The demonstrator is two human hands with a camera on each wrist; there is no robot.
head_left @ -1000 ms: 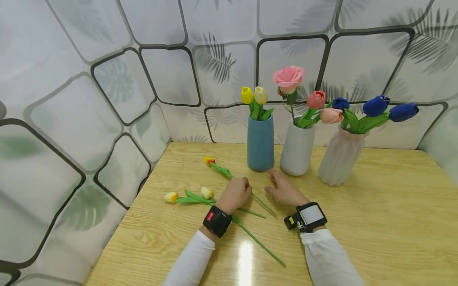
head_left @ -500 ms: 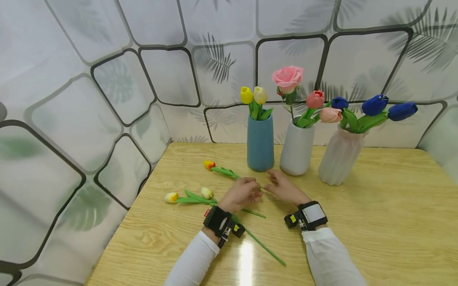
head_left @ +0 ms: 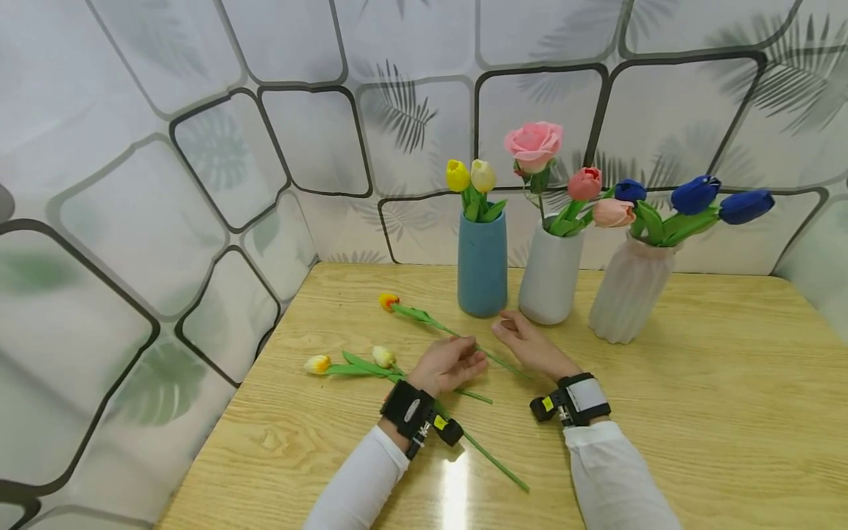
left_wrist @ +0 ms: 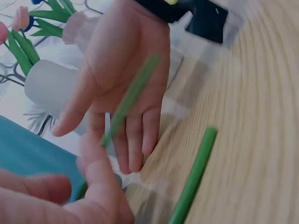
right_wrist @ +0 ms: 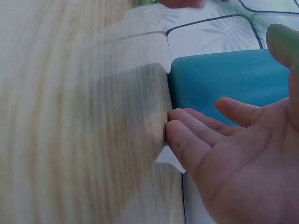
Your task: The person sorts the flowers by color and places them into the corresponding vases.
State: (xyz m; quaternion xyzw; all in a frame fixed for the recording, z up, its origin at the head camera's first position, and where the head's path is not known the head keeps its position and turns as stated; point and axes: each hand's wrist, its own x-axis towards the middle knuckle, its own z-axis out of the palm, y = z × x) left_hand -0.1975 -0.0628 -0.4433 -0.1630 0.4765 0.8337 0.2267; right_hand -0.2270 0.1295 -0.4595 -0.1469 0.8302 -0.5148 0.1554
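Orange tulip (head_left: 417, 314) has its bloom to the far left, and its green stem runs through the left hand (head_left: 450, 366), whose fingers are curled about it; which of them do the pinching, I cannot tell. The stem's end comes out to the right, just beside the palm of the right hand (head_left: 538, 350). That hand keeps its fingers nearly straight, with the thumb apart, near the foot of the blue vase (head_left: 482, 272). To the left on the worktop (head_left: 695, 442), nearer than the orange tulip, lie a white tulip (head_left: 383, 358) and a yellowish tulip (head_left: 318, 365), their stems reaching right, below the left hand. Farther away stand the blue vase, the white vase (head_left: 551, 280) and, rightmost, the pink vase (head_left: 632, 291), each with flowers.
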